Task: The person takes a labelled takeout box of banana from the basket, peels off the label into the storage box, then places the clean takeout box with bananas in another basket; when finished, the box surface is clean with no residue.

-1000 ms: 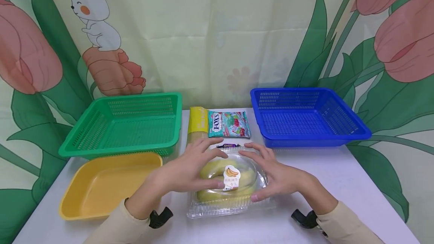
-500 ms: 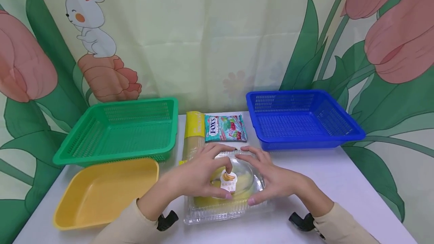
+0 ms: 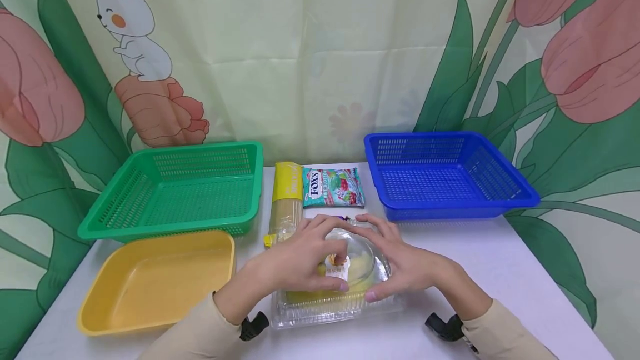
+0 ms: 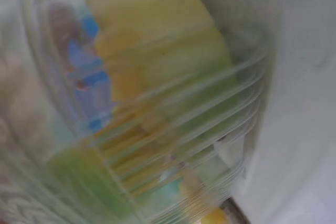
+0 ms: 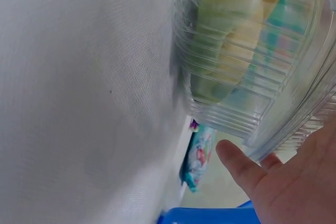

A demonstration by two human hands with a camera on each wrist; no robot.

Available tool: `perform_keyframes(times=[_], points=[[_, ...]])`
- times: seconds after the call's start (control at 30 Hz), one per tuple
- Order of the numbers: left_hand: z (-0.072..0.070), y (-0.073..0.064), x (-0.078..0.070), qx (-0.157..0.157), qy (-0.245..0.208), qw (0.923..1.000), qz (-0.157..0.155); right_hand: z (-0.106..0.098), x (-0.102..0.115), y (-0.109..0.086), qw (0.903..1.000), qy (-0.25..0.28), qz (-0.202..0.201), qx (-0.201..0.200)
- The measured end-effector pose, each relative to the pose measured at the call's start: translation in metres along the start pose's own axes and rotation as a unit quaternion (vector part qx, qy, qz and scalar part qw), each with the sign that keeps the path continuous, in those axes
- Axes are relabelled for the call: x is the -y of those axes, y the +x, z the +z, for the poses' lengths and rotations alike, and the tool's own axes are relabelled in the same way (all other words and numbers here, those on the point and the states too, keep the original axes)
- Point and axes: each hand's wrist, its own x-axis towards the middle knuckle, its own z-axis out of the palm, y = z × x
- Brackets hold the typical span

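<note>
A clear plastic clamshell box (image 3: 325,310) lies on the table, with yellow-green fruit showing through it and a banana-picture sticker (image 3: 339,272) on its lid. Over the lid's left side spreads my left hand (image 3: 302,263), its index finger bent down by the sticker. My right hand (image 3: 410,263) arches over the right side, thumb toward the front. Fingertips of both hands come together near the far edge. Whether they press on the lid is unclear. In the right wrist view, my right thumb (image 5: 239,163) is beside the box (image 5: 231,56). Blur covers the left wrist view.
Behind the box lie a pasta pack (image 3: 287,199) with a yellow band and a FOX'S candy bag (image 3: 334,187). A green basket (image 3: 200,226) and a yellow tub (image 3: 155,326) stand left. At the back right is a blue basket (image 3: 460,204).
My left hand has shifted slightly right over the lid, and its index finger has bent down toward the sticker. My right hand's fingers have closed in toward the left ones.
</note>
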Motion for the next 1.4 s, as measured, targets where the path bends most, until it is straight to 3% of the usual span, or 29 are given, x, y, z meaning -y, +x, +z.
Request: perform_keyframes(times=[0.33,0.67,0.93,1.4], points=[[0.009,-0.002,0.001,-0.021,0.002,0.9993,0.03,0.002,-0.001,0.0,0.9999,0.007,0.009,-0.003],[0.014,-0.008,0.002,-0.033,-0.019,0.9993,0.007,0.001,-0.001,0.001,1.0,0.003,0.008,0.0],[0.016,-0.008,0.003,-0.059,-0.019,0.9977,0.029,0.003,-0.002,0.0,0.9999,0.01,0.013,-0.004],[0.018,-0.011,0.007,-0.099,-0.085,0.9911,0.03,0.002,-0.004,-0.001,0.9999,0.002,-0.012,-0.005]])
